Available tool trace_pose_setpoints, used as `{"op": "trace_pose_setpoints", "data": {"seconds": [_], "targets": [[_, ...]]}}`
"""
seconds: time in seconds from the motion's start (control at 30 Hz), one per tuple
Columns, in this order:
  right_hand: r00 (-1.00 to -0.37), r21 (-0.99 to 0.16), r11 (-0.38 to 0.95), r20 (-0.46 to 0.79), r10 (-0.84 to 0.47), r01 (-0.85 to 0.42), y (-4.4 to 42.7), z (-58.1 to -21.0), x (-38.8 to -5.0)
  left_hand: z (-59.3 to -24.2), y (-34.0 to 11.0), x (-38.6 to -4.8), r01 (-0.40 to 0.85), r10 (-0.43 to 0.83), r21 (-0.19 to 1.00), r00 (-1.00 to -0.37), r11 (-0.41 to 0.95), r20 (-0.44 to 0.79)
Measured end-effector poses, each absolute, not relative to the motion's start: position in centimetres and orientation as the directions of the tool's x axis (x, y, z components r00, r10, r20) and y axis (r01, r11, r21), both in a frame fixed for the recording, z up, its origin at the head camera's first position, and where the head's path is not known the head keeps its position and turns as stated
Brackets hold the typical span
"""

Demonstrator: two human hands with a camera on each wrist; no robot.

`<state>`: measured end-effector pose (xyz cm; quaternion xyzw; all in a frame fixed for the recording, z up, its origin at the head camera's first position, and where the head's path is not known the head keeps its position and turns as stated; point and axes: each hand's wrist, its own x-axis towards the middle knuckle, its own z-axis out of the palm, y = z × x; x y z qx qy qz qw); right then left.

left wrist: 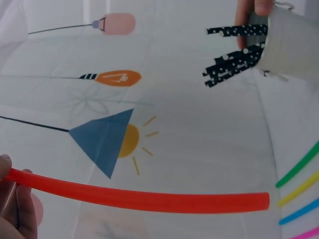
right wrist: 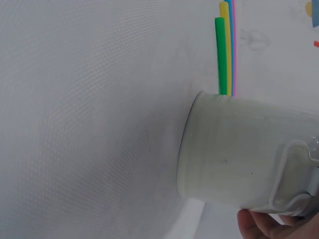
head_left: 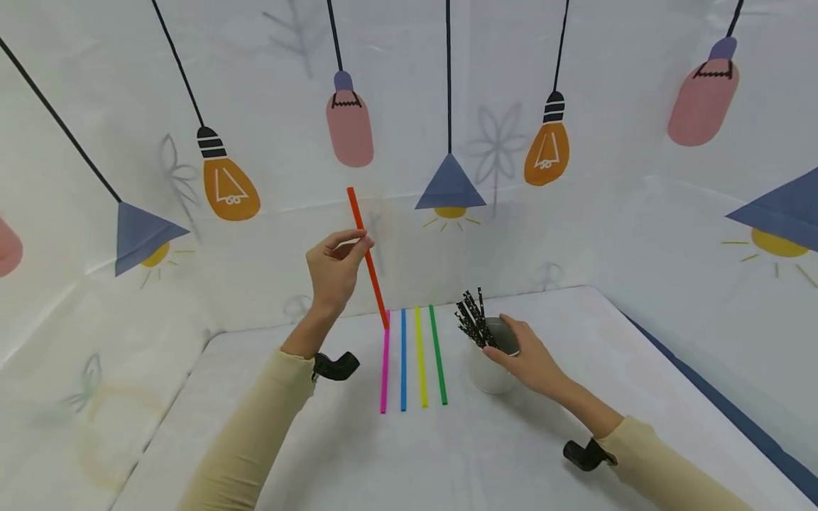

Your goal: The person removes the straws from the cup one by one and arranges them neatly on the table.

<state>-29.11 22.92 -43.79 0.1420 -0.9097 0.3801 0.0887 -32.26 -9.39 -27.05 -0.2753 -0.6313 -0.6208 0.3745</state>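
Note:
My left hand (head_left: 334, 273) pinches a red straw (head_left: 375, 284) near its upper part, between thumb and fingers. The straw slants above the table, its lower end in front of the far tip of a pink straw (head_left: 384, 376) in the head view. Beside the pink one lie a blue straw (head_left: 403, 362), a yellow straw (head_left: 421, 362) and a green straw (head_left: 438, 358), side by side. On the right, my right hand (head_left: 527, 358) grips a white metal cup (head_left: 491, 376) round its rim. Several black straws with white dots (left wrist: 234, 64) lean out of the cup.
The white table (head_left: 287, 440) meets a white cloth wall (head_left: 396, 270) printed with lamps just beyond the straws. A side handle (right wrist: 284, 174) stands out from the cup. A dark blue strip (head_left: 709, 397) runs along the table's right edge.

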Motion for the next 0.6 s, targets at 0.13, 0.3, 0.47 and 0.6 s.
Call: {"op": "trace_pose_setpoints", "data": {"seconds": [0.13, 0.3, 0.47, 0.6], "targets": [[-0.948, -0.669, 0.672, 0.257, -0.190, -0.317, 22.9, -43.7, -29.1, -28.1, -11.3, -33.1, 0.791, -0.070, 0.601, -0.597, 0.116, 0.799], [-0.948, -0.668, 0.674, 0.255, -0.191, -0.316, 22.9, -43.6, -29.1, -30.2, -13.9, -34.6, 0.693, -0.016, 0.707, -0.712, 0.143, 0.702], [-0.946, -0.668, 0.670, 0.259, -0.196, -0.322, 22.9, -43.7, -29.1, -31.4, -15.8, -34.6, 0.560, 0.061, 0.797, -0.825, 0.225, 0.562], [-0.943, -0.668, 0.667, 0.263, -0.203, -0.329, 23.0, -43.8, -29.1, -32.7, -16.8, -34.8, 0.466, 0.120, 0.845, -0.885, 0.263, 0.451]]}}
